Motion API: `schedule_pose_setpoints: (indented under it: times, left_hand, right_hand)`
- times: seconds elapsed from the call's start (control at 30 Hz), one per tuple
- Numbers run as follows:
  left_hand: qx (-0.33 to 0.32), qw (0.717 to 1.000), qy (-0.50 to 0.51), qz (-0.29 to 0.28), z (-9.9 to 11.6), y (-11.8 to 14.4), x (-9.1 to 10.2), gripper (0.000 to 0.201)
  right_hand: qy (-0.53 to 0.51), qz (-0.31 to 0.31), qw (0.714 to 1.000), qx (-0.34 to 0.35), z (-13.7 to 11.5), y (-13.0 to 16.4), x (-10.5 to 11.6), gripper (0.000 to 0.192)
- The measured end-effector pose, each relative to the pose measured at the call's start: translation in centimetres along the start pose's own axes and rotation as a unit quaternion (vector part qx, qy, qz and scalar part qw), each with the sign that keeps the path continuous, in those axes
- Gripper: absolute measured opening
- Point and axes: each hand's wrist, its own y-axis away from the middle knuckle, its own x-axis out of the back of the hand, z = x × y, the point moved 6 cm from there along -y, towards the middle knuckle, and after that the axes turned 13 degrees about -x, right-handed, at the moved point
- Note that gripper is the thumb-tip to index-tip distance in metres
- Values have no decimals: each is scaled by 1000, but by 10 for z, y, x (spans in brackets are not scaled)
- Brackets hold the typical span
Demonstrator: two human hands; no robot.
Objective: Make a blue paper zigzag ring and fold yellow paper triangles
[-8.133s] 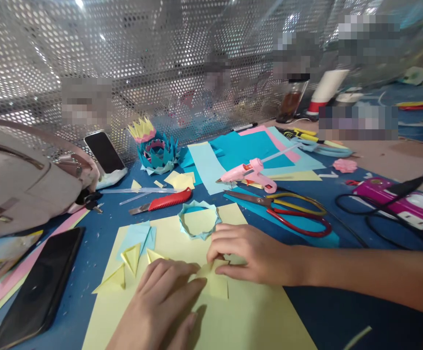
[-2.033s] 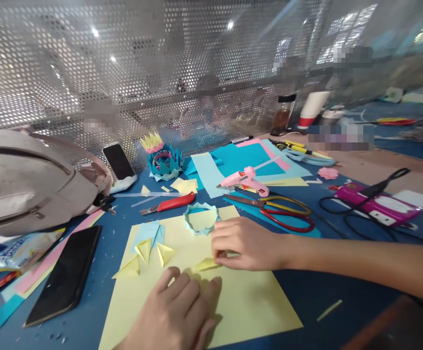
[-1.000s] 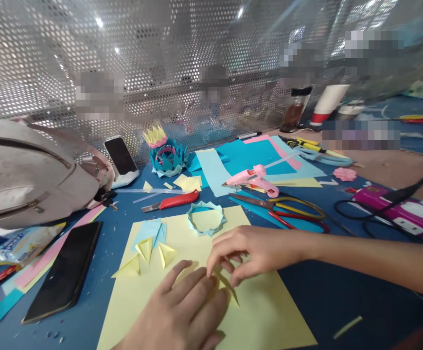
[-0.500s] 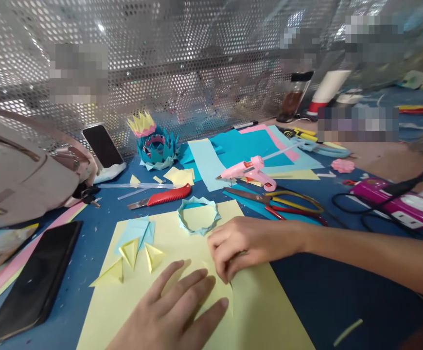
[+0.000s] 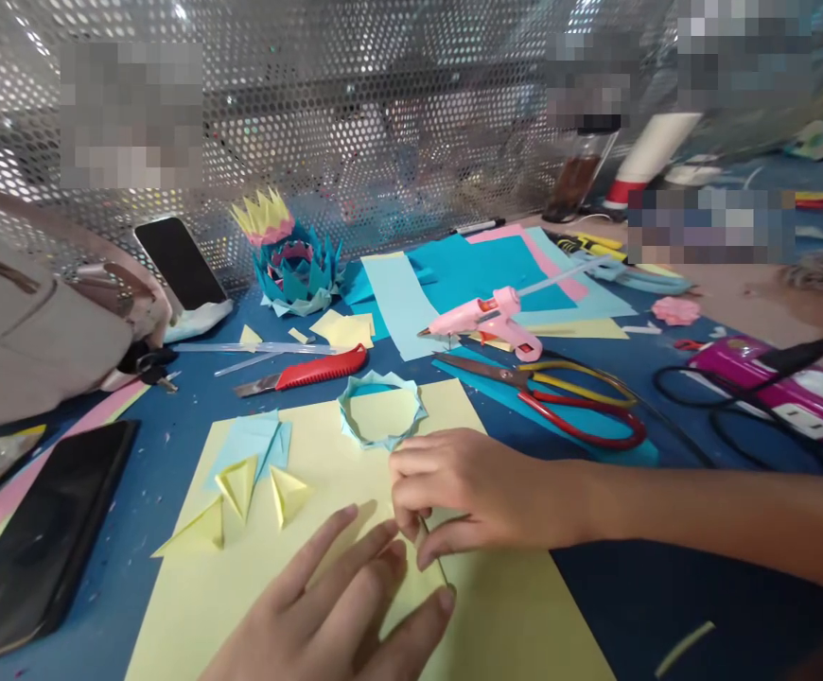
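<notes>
On a large yellow paper sheet [image 5: 517, 624] lies my left hand [image 5: 341, 605], fingers spread and pressing on a small piece of yellow paper [image 5: 411, 577]. My right hand [image 5: 454, 492] pinches the edge of that piece between thumb and fingers, lifting it a little. Much of the piece is hidden under both hands. Just beyond my right hand stands a light blue ring of folded paper [image 5: 420, 409]. Left of it are several folded yellow paper triangles [image 5: 237, 484] and some light blue paper squares [image 5: 247, 443].
A red box cutter [image 5: 319, 367], scissors [image 5: 560, 388] and a pink glue gun [image 5: 482, 317] lie beyond the sheet. A blue paper lotus [image 5: 298, 274] stands behind. At left are a black phone [image 5: 49, 539] and a bag [image 5: 49, 322]; at right, a magenta power strip [image 5: 773, 388].
My right thumb has spread from the fingertips, and the edge of the yellow paper piece now shows raised between them. My left hand stays nearly in place. The view has shifted slightly.
</notes>
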Motion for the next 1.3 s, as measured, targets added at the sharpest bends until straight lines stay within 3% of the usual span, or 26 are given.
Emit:
schedule_pose_setpoints:
  times: [0.3, 0.83, 1.3]
  left_hand:
    - [50, 999, 5, 22, 3, -3, -7, 39]
    - [-3, 1000, -19, -2, -1, -2, -2, 39]
    - [7, 1000, -4, 4, 1, -1, -2, 37]
  right_hand:
    - [30, 22, 999, -3, 2, 2, -7, 33]
    - [125, 55, 991, 8, -1, 6, -14, 30]
    - [154, 71, 985, 13, -4, 8, -14, 30]
